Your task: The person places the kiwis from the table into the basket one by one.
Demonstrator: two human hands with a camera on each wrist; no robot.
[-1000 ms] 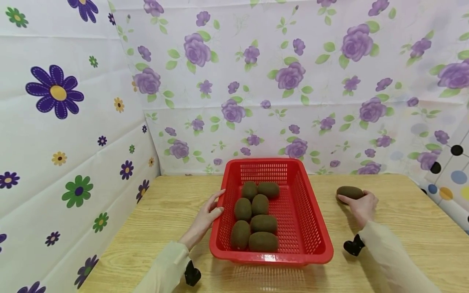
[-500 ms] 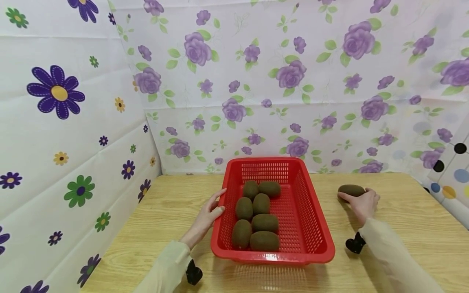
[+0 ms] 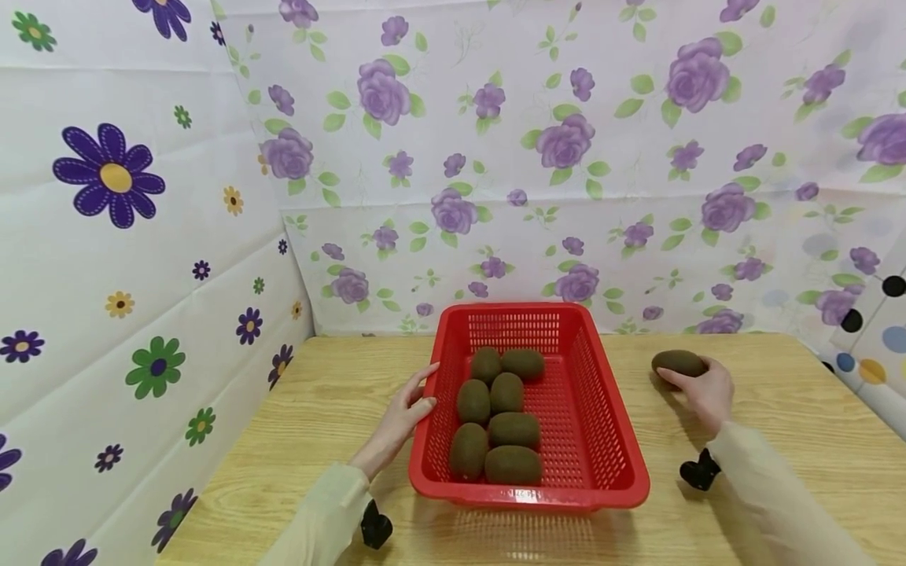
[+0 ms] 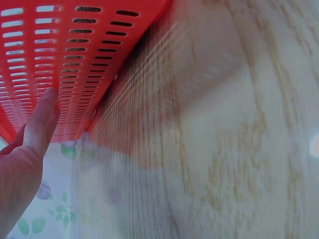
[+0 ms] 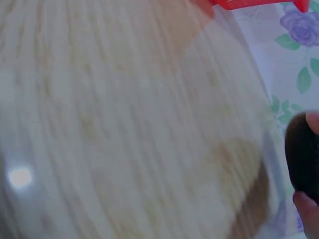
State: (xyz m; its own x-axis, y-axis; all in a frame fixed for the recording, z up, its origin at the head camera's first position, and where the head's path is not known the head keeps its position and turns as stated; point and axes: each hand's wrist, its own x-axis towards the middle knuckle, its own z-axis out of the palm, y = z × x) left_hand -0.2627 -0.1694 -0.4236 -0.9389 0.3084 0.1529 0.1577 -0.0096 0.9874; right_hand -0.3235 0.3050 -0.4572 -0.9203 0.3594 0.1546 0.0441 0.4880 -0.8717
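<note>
In the head view a brown kiwi (image 3: 678, 362) is at the table's right side. My right hand (image 3: 708, 391) pinches it between thumb and fingers. The right wrist view shows only the end of that kiwi (image 5: 301, 154) and parts of two digits at the frame's edge. A red plastic basket (image 3: 529, 497) stands mid-table with several kiwis (image 3: 513, 430) lying in its left half. My left hand (image 3: 396, 420) rests against the basket's left side. In the left wrist view its fingers (image 4: 40, 122) lie extended along the slotted outer wall.
The wooden table (image 3: 340, 369) has a glossy surface. Behind it hangs a cloth with purple roses (image 3: 453, 212), and at the left a cloth with daisies (image 3: 152, 365). A dotted cloth (image 3: 888, 338) borders the right side. A black wrist strap piece (image 3: 701, 470) sits below my right hand.
My right hand and the kiwi in it have shifted up slightly, and the right wrist has turned a little to the right. The left hand stays at the basket.
</note>
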